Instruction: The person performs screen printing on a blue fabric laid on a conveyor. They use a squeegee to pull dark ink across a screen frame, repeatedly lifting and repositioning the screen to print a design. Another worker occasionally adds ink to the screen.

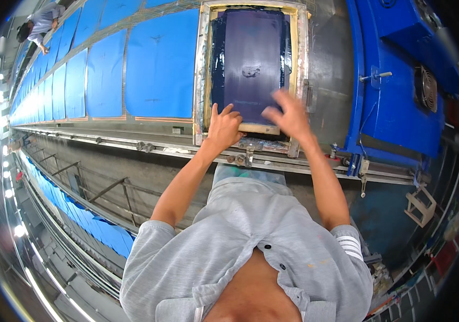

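Note:
A printing screen in a worn, paint-specked frame (199, 70) lies in front of me, with a dark purple mesh (251, 48) and dark ink along its long sides. At its near end sits a squeegee with a pale wooden handle (260, 129). My left hand (224, 127) is on the handle's left end, thumb on the near side and fingers reaching forward; its grip is partly hidden. Over the right side of the mesh, my right hand (292, 117) is raised off the handle. It is slightly blurred, with fingers apart and nothing in them.
Blue sheets (159, 64) line the long table to the left. A metal rail (159, 149) with clamps runs along its near edge. Blue machinery (395, 102) with a fan stands at right. Another person (41, 24) leans over the table far left. A wooden stool (421, 206) stands lower right.

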### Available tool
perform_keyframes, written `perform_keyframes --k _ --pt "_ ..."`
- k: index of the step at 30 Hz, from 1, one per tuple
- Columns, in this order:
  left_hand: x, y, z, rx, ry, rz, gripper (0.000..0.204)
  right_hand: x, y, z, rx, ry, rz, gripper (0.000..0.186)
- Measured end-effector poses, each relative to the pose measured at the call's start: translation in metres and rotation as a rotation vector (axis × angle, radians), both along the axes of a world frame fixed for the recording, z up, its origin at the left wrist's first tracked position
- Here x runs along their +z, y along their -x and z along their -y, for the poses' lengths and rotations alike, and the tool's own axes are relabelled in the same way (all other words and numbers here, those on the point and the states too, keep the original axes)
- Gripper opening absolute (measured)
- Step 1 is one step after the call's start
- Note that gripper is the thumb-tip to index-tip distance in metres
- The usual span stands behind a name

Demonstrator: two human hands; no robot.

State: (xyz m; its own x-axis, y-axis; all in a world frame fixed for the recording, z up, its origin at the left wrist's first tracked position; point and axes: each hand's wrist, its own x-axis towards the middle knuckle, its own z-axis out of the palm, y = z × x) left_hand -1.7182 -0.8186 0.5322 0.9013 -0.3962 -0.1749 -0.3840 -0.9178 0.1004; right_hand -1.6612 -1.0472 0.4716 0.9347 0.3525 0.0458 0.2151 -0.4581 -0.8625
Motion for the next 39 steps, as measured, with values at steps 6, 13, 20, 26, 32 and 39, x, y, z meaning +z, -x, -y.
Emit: perform_keyframes --k 6,13,20,26,32,39 --pt "-0.013 -0.002 0.003 0.105 0.0 -0.152 0.028 -0.113 -0.069 0.045 -0.687 0.182 -0.239 0.044" --pt "-0.004 0.012 -0.012 0.15 0.128 -0.153 0.035 -0.089 -0.074 0.05 -0.714 -0.092 -0.156 0.029" --pt "0.024 0.016 -0.101 0.217 0.248 -0.104 0.046 -0.048 -0.089 -0.047 -0.72 -0.209 -0.111 0.023" --pt "0.046 0.005 -0.256 0.21 0.067 -0.138 0.041 -0.062 -0.078 -0.214 -0.795 -0.266 -0.205 0.024" --pt "0.058 0.002 -0.322 0.21 0.049 -0.181 0.04 -0.074 -0.067 -0.274 -0.776 -0.367 -0.335 0.021" --pt "0.058 0.012 -0.348 0.17 0.074 -0.225 0.037 -0.094 -0.061 -0.28 -0.764 -0.409 -0.239 0.018"
